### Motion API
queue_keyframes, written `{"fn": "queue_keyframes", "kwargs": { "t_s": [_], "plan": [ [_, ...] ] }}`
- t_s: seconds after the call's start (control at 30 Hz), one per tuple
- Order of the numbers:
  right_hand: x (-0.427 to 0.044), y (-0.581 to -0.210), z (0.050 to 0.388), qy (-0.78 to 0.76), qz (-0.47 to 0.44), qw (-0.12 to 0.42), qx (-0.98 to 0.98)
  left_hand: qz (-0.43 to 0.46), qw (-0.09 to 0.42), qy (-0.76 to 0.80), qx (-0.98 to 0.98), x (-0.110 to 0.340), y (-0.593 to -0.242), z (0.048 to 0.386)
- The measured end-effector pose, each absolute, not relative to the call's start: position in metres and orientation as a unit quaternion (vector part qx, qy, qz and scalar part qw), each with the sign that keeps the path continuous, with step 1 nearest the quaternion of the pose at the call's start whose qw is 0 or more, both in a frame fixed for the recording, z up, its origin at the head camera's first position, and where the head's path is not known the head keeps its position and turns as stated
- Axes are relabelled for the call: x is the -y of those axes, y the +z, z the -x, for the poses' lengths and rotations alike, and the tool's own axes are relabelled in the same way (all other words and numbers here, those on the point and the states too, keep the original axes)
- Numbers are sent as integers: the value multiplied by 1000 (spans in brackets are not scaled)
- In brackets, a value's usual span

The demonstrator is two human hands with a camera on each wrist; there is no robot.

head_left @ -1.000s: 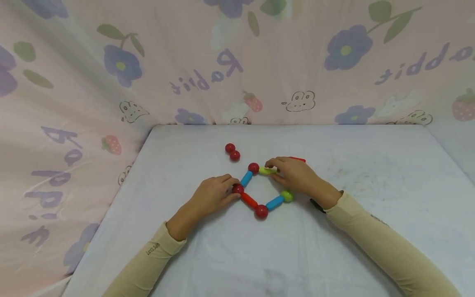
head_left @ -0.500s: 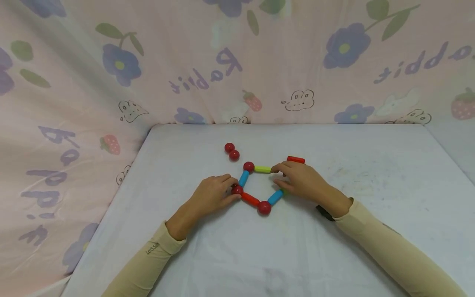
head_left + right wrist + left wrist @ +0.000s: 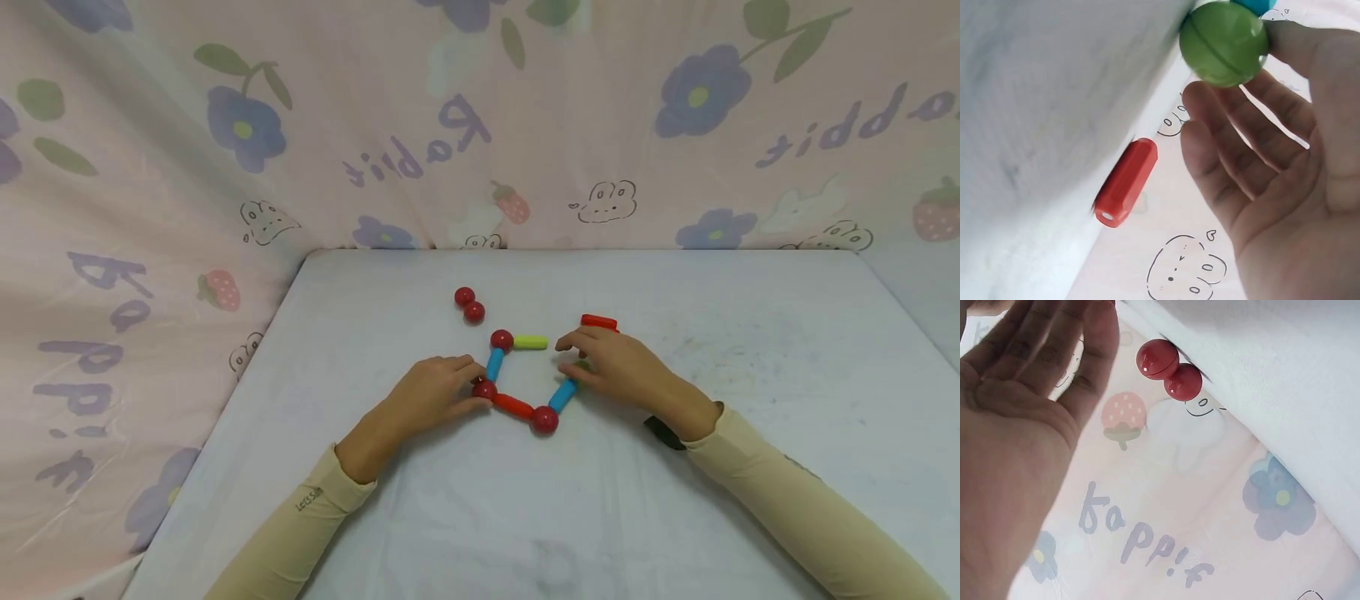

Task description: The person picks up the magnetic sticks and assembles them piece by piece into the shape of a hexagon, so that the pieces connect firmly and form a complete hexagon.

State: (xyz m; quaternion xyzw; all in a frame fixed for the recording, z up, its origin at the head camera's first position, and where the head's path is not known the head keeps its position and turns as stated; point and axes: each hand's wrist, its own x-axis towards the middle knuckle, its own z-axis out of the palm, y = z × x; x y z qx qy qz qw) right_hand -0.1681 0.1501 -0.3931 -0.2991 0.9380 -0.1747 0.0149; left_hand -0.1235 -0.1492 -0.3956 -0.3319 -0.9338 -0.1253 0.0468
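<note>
A chain of balls and rods lies on the white table. My left hand (image 3: pixel 431 393) holds the red ball (image 3: pixel 483 392) at its left corner between thumb and fingers; the left wrist view barely shows that ball. From there a blue rod (image 3: pixel 495 365) leads to a red ball (image 3: pixel 502 340) with a lime rod (image 3: pixel 531 342). A red rod (image 3: pixel 513 406) leads to the front red ball (image 3: pixel 544 420), then a blue rod (image 3: pixel 562 396) and a green ball (image 3: pixel 1224 44). My right hand (image 3: pixel 622 371) has its thumb against the green ball, its fingers spread loosely.
Two loose red balls (image 3: pixel 1157 359) lie touching each other behind the chain. A loose red rod (image 3: pixel 1126 182) lies beyond the right hand, partly covered by it in the head view. Patterned cloth (image 3: pixel 420 100) hangs behind and at the left of the table (image 3: pixel 750 500).
My right hand has let go of the lime rod and moved slightly right to the green ball. The chain's front red ball has shifted right, and the lime rod's end is free.
</note>
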Motion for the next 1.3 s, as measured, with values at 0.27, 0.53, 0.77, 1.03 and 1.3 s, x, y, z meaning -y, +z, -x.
{"fn": "queue_keyframes", "kwargs": {
  "t_s": [0.27, 0.53, 0.77, 1.03, 1.3],
  "plan": [
    [-160, -391, 174, -182, 309, -10, -933, 404, 81, -115, 904, 150, -394, 125],
    [-186, -388, 189, -164, 287, -39, -943, 385, 80, -97, 914, 153, -385, 138],
    [-197, -389, 202, -154, 280, -32, -947, 353, 93, -92, 926, 149, -382, 162],
    [-196, -392, 202, -147, 277, -5, -950, 320, 26, -112, 940, 137, -388, 172],
    [-197, -393, 199, -151, 261, 14, -954, 298, 3, -126, 946, 132, -392, 171]
  ]
}}
